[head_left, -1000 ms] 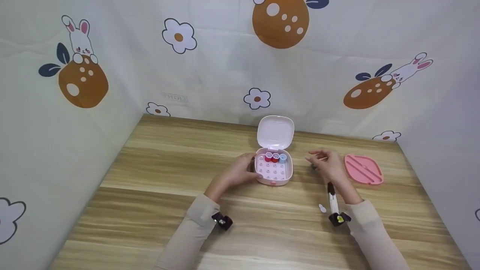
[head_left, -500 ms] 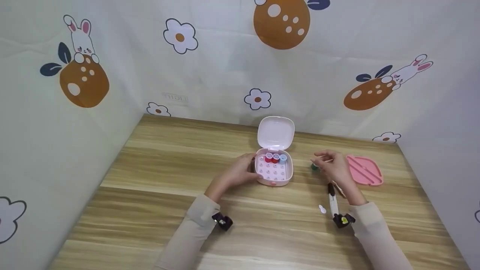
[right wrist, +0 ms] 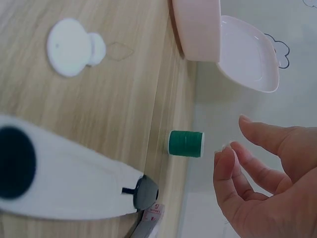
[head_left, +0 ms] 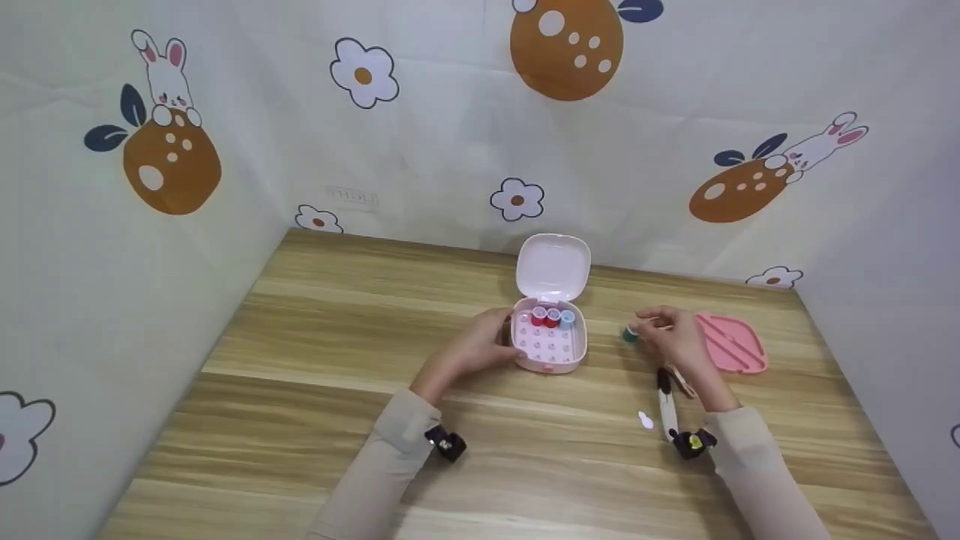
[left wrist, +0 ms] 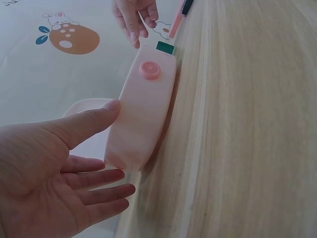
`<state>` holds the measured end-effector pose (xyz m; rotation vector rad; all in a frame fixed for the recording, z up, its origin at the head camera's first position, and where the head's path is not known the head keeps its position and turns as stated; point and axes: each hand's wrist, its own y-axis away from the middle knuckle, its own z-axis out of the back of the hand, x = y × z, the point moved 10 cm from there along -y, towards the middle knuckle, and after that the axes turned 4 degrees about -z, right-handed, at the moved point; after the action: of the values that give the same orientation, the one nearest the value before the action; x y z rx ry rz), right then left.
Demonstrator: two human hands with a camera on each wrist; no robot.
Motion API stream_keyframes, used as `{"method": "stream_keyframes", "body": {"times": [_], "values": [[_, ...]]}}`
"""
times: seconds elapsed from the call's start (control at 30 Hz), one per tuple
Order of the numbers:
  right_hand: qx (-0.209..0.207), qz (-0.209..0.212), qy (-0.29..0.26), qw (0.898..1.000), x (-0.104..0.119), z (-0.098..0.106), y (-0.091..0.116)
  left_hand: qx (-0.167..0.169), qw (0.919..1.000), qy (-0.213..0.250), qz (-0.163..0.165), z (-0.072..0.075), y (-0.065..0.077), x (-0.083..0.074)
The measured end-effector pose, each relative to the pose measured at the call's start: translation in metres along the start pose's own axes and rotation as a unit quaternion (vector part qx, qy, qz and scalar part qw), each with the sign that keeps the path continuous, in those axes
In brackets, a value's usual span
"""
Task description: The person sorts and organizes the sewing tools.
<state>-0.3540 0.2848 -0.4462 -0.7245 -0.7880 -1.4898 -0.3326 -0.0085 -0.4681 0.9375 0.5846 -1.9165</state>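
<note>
A pale pink sewing box (head_left: 549,367) stands with its lid (head_left: 553,268) raised. Inside, two red thread spools (head_left: 539,316) and a light blue one (head_left: 568,320) stand in a row on a pegged floor. My left hand (head_left: 480,341) rests against the box's left side, thumb at the front corner, fingers fairly straight in the left wrist view (left wrist: 54,173). To the right of the box a green thread spool (right wrist: 185,144) stands upright on the table. My right hand (head_left: 675,337) hovers just beside it, fingers loosely bent, thumb apart from the fingertips.
Right of my right hand lies a pink slotted tray (head_left: 733,343). Near my right wrist are a white tool with a black end (head_left: 666,405), a thin pinkish-brown item (head_left: 684,381) and a small white needle threader (head_left: 646,420). Patterned cloth walls bound the table.
My right hand has drawn back to the right, away from the green spool, which now shows standing on the table. My left hand stays at the box.
</note>
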Motion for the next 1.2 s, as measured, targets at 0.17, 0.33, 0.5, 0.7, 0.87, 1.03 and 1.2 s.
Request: {"method": "stream_keyframes", "body": {"times": [0.17,0.33,0.5,0.7,0.87,1.03,1.2], "values": [[0.007,0.004,0.008,1.000,-0.004,0.001,-0.002,0.002,1.0000,0.003,0.003,0.000,0.000,0.001],[0.014,0.006,0.012,1.000,-0.007,0.000,-0.004,0.001,1.0000,0.000,0.003,0.000,0.000,0.001],[0.027,0.002,0.002,1.000,-0.012,-0.001,-0.007,0.006,0.9999,0.004,0.010,-0.001,0.000,0.001],[0.049,-0.005,-0.019,0.999,-0.017,-0.004,-0.010,0.002,0.9999,0.013,-0.004,0.000,0.000,0.000],[0.061,-0.018,-0.022,0.998,-0.022,-0.007,-0.012,-0.001,0.9997,0.019,-0.012,0.000,-0.001,0.000],[0.069,-0.023,-0.030,0.997,-0.025,-0.009,-0.013,0.002,0.9998,0.018,-0.007,-0.001,-0.001,0.001],[0.071,-0.016,-0.024,0.997,-0.027,-0.009,-0.014,0.002,0.9999,0.015,-0.007,-0.001,-0.001,0.002]]}}
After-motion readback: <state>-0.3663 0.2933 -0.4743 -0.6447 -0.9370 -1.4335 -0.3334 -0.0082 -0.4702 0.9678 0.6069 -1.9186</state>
